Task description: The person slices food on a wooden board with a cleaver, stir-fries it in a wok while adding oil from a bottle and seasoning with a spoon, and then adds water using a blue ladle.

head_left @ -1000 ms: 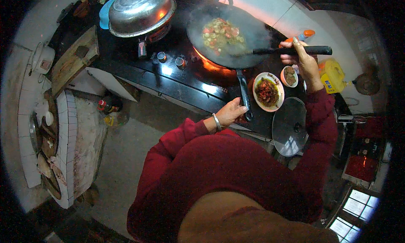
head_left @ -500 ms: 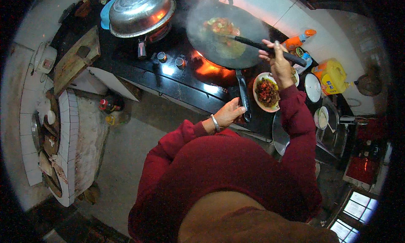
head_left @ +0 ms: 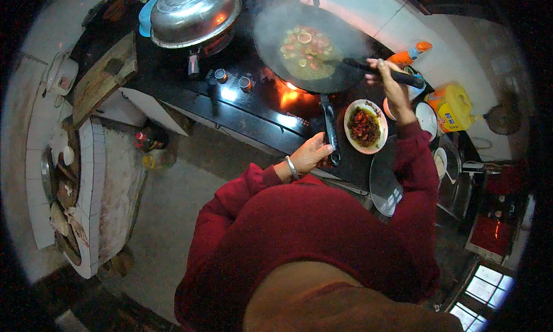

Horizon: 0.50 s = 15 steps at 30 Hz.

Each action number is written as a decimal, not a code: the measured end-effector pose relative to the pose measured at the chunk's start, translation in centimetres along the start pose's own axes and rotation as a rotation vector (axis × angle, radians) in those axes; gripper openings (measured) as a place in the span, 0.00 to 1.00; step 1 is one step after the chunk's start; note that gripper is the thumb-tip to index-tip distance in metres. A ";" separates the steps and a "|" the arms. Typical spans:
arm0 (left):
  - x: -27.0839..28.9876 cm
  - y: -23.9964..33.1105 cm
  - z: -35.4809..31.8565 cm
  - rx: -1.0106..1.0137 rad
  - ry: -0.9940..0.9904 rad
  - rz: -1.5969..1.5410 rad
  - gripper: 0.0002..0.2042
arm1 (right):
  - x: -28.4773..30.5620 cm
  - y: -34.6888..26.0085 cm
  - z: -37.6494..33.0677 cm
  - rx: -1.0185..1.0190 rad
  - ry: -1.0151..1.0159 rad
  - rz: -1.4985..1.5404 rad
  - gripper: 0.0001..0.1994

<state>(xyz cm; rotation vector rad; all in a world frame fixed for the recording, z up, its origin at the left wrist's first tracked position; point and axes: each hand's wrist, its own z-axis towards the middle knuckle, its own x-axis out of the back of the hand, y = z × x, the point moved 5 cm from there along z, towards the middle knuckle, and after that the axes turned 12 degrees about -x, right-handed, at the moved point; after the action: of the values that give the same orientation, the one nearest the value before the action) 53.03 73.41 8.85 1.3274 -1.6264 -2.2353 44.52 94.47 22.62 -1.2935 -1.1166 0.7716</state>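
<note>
Gripping the end of a long black pan handle (head_left: 329, 124), the left hand (head_left: 311, 155) closes its fingers around it at the near edge of the black stove (head_left: 242, 110), a metal bangle showing at the wrist. Just beyond that hand, to its right, a white plate (head_left: 364, 126) of dark reddish cooked food sits on the counter, and a round glass lid (head_left: 385, 179) lies flat beside it, nearer the person's right sleeve. The handle runs up to a black wok (head_left: 305, 41) that rests over an orange flame (head_left: 291, 93); the wok holds sliced green and red vegetables and gives off steam. The right hand (head_left: 391, 84) is wrapped tightly around the dark handle of a cooking utensil (head_left: 380, 71), whose far end reaches in over the wok's right rim. Past that hand stand an orange-capped bottle (head_left: 406, 55) and a yellow jug (head_left: 452, 107), with small white bowls (head_left: 427, 119) between them and the plate. Farther left on the stove, two knobs (head_left: 230, 78) face outward, and a large upturned steel basin (head_left: 193, 12) covers the other burner. A wooden chopping board (head_left: 103, 78) lies at the stove's left end.
</note>
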 end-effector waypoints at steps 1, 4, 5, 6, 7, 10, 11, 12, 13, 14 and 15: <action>-0.2 0.1 0.0 0.000 -0.007 -0.002 0.12 | -0.6 0.9 0.6 0.033 -0.032 0.059 0.14; 0.0 0.3 0.2 -0.018 -0.020 0.013 0.12 | -2.2 2.2 2.2 0.127 -0.155 0.063 0.12; 0.3 0.0 0.1 -0.023 -0.025 0.024 0.12 | -3.4 0.3 1.1 0.218 -0.179 -0.050 0.12; 0.6 -0.3 0.1 -0.027 -0.032 0.034 0.13 | -4.3 -1.9 0.0 0.309 -0.202 -0.162 0.11; 0.7 -0.5 0.0 -0.004 -0.023 0.042 0.13 | -4.4 -3.1 -0.7 0.373 -0.234 -0.268 0.10; 0.3 0.0 -0.1 0.048 0.004 0.018 0.13 | -4.8 -5.7 -1.8 0.571 -0.316 -0.536 0.07; 0.3 -0.1 0.0 0.030 -0.005 0.001 0.13 | -4.8 -6.3 -2.0 0.641 -0.328 -0.588 0.07; 0.2 -0.3 0.1 0.012 -0.013 -0.015 0.13 | -4.9 -6.7 -2.1 0.712 -0.341 -0.639 0.06; 0.1 -0.3 0.2 -0.003 -0.024 -0.030 0.13 | -4.9 -6.9 -1.8 0.685 -0.311 -0.608 0.06; 0.1 -0.3 0.1 0.011 -0.013 -0.040 0.13 | -4.7 -6.2 -0.8 0.615 -0.312 -0.527 0.07; 0.1 -0.3 0.1 0.025 -0.003 -0.051 0.13 | -4.7 -5.7 0.0 0.551 -0.328 -0.457 0.08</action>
<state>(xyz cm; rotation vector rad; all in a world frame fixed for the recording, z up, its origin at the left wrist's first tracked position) 53.03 73.51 8.55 1.3878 -1.6450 -2.2530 42.22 89.20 27.26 -0.4351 -1.2791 0.8767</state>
